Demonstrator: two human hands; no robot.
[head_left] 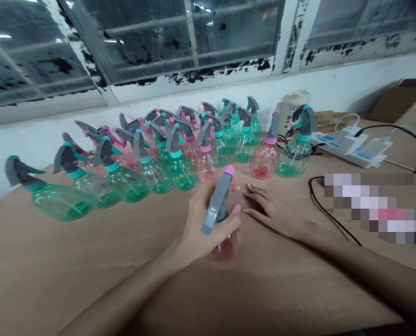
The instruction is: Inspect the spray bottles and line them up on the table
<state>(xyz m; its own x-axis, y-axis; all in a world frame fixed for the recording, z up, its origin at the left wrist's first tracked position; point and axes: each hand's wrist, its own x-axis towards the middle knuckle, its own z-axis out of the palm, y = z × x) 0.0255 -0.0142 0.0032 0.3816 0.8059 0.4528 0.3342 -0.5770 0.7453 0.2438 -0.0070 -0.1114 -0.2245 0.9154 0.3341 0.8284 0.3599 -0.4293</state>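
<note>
My left hand [203,226] is wrapped round the neck of a pink spray bottle [226,248] with a grey trigger head and a pink nozzle tip. The bottle is near the middle of the table, and its neck is partly hidden by my fingers. To its right, my right hand [269,210] rests low over the table with fingers stretched out, holding nothing. Beyond my hands stand a pink spray bottle [264,161] and a green spray bottle [294,157], side by side.
Several green and pink spray bottles [182,172] stand in a cluster along the wall, reaching left. A white power strip [355,149] with plugs and black cables lies at right, near a paper cup [294,105] and a cardboard box [398,100]. A blurred patch covers the right edge.
</note>
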